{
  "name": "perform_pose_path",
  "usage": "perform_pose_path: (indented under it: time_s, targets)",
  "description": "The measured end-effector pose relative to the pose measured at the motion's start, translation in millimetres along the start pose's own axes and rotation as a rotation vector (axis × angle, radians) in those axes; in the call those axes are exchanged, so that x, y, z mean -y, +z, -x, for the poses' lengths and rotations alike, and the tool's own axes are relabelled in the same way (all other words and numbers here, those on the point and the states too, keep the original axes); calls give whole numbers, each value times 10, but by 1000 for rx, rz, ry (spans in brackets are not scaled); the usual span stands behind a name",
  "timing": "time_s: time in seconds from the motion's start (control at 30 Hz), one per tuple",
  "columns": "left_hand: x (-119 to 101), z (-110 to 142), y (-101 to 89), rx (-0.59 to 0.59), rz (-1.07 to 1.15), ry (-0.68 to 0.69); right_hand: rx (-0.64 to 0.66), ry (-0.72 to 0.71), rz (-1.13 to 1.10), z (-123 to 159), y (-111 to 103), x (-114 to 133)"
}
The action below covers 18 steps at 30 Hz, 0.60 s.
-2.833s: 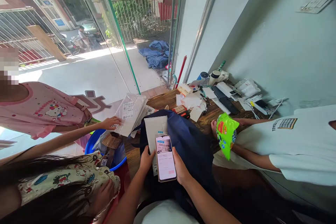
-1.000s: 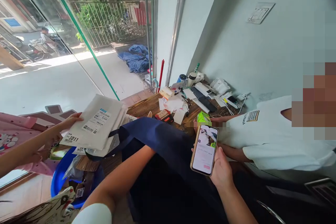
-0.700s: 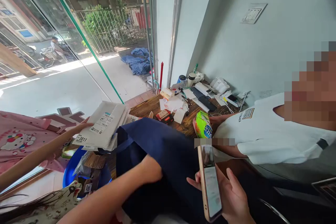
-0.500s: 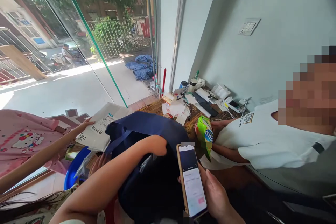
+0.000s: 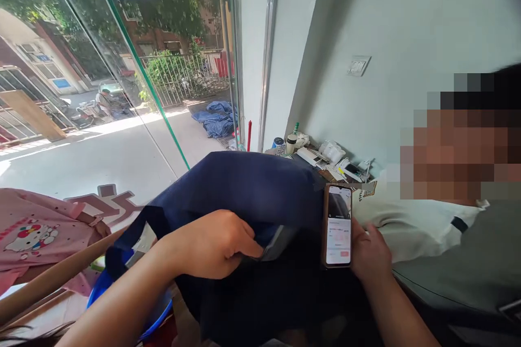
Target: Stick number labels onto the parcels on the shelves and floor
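A large dark blue cloth bag (image 5: 252, 181) spreads across the middle, its inside dark. My left hand (image 5: 220, 244) is closed at the bag's mouth, fingers curled and thumb side pressed on the cloth. Beside those fingertips shows a greyish, shiny patch (image 5: 279, 242); I cannot make out whether it is part of the bag. My right hand (image 5: 372, 252) holds a phone (image 5: 338, 227) upright by its edge, the lit screen facing me. The phone hangs over the bag's right side. At the left, a strap of the bag (image 5: 140, 225) loops down.
A cluttered table (image 5: 331, 173) stands behind the bag, by the wall. A blue basin (image 5: 152, 320) is low on the left. A person in a pink shirt (image 5: 35, 238) is at the left, another in a white shirt (image 5: 423, 222) close on the right. Glass panels border the outdoor area.
The bag now spreads higher and wider, covering much of the table. My left hand has come lower; my right hand has carried the phone right and up. The pale parcel and green packet are out of sight.
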<state>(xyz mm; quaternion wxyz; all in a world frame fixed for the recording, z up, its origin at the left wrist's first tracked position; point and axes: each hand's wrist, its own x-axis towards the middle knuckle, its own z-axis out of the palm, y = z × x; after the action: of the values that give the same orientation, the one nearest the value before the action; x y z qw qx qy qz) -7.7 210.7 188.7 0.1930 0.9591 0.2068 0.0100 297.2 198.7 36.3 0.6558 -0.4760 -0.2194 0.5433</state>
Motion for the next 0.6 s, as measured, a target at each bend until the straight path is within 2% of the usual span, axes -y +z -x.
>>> perform_pose_path:
  time_s: [0.17, 0.27, 0.33, 0.43, 0.5, 0.57, 0.6]
  targets:
    - [-48, 42, 543, 52, -281, 121, 59, 116, -88, 20, 40, 184]
    - [-82, 77, 723, -63, -434, 178, 113, 170, -72, -36, 37, 192]
    - [-122, 123, 644, -180, -480, 202, 122, 183, -71, -96, 0, 169]
    - [-169, 233, 320, -373, -448, 230, 99, 208, -75, -177, -89, 128]
    - [-128, 316, 121, -569, -400, 236, 66, 230, -69, -209, -141, 87]
    - [15, 375, 78, -771, -354, 209, 41, 207, -40, -222, -170, 8]
    - [124, 387, 145, -848, -336, 179, 22, 163, -17, -225, -176, -49]
